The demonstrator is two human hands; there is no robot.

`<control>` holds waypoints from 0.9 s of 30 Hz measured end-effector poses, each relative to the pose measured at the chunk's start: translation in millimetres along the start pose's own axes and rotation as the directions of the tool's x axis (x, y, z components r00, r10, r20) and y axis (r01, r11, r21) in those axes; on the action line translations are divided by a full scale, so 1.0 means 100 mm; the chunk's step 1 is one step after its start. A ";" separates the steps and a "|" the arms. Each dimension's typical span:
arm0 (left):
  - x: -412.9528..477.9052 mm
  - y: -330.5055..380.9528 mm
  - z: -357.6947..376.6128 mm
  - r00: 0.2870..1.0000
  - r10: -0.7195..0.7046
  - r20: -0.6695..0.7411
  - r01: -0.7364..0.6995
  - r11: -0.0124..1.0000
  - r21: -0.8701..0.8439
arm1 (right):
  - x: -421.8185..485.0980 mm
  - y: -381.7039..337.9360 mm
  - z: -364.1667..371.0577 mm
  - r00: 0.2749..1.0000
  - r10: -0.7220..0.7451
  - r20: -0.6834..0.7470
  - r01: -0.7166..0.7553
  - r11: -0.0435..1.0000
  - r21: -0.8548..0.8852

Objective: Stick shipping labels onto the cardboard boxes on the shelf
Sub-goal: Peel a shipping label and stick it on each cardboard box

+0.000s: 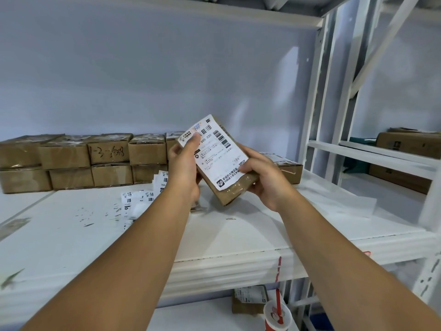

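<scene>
Head view is showing both hands lifting a small cardboard box (pixel 232 185) above the white shelf (pixel 238 237). The left hand (pixel 185 163) is gripping the box's left side, thumb pressing on the shipping label (pixel 214 151) stuck to its top face. The right hand (pixel 265 177) is clasping its lower right edge. Stacked boxes (pixel 71 161) are lining the back, loose labels (pixel 140 201) lying before them.

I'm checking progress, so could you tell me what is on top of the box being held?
A white shipping label covers most of the box; the left hand thumb presses its corner, hiding some print.
</scene>
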State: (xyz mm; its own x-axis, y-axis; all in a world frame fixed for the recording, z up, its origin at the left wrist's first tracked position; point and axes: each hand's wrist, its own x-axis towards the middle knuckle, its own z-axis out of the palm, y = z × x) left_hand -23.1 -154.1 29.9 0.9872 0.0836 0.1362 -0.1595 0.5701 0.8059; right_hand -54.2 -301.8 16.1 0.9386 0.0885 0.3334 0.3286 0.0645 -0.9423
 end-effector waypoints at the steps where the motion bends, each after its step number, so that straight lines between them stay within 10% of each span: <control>1: 0.01 0.00 0.00 1.000 -0.012 -0.001 0.012 1.000 -0.005 | 0.00 0.00 0.00 1.000 -0.008 0.003 0.008 1.000 0.005; 27: -0.23 0.00 0.11 0.889 0.190 0.417 -0.274 0.950 0.150 | 0.05 0.00 -0.05 0.959 -0.142 -0.245 0.181 0.973 0.142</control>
State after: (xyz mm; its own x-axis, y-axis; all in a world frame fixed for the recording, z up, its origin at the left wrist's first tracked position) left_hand -45.8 -165.1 32.7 0.8426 -0.1582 0.5147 -0.4232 0.3966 0.8147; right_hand -49.3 -306.5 17.4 0.8791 -0.1678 0.4462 0.4746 0.2199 -0.8523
